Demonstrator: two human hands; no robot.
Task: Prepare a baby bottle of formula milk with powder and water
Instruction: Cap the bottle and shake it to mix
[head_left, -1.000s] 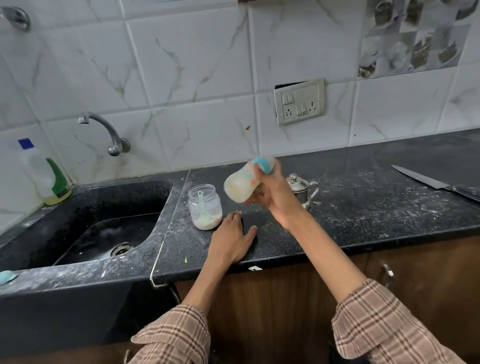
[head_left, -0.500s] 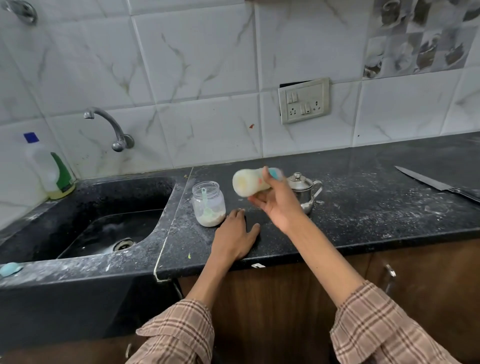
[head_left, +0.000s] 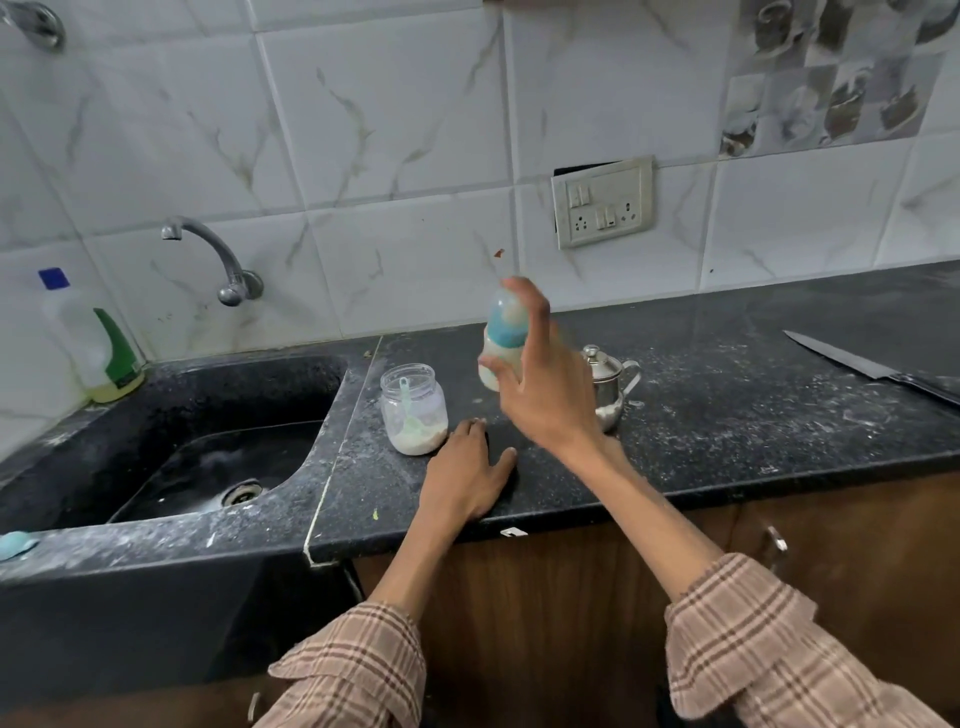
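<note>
My right hand (head_left: 545, 395) grips a baby bottle (head_left: 503, 338) with a blue collar and clear cap, held upright above the counter, milky liquid inside and motion-blurred. My left hand (head_left: 467, 475) lies flat on the black counter (head_left: 727, 415), fingers spread, holding nothing. Just left of it stands an open glass jar (head_left: 414, 408) with white powder at the bottom and a pale green scoop in it. A small steel pot with a lid (head_left: 608, 384) stands behind my right hand, partly hidden.
A black sink (head_left: 208, 447) with a wall tap (head_left: 218, 254) lies to the left, a dish-soap bottle (head_left: 98, 348) at its back corner. A large knife (head_left: 872, 366) lies on the counter at the right. A switch plate (head_left: 602, 202) sits on the tiled wall.
My right hand swung the bottle from lying sideways, base to the left, up to upright and higher. My left hand stayed flat on the counter.
</note>
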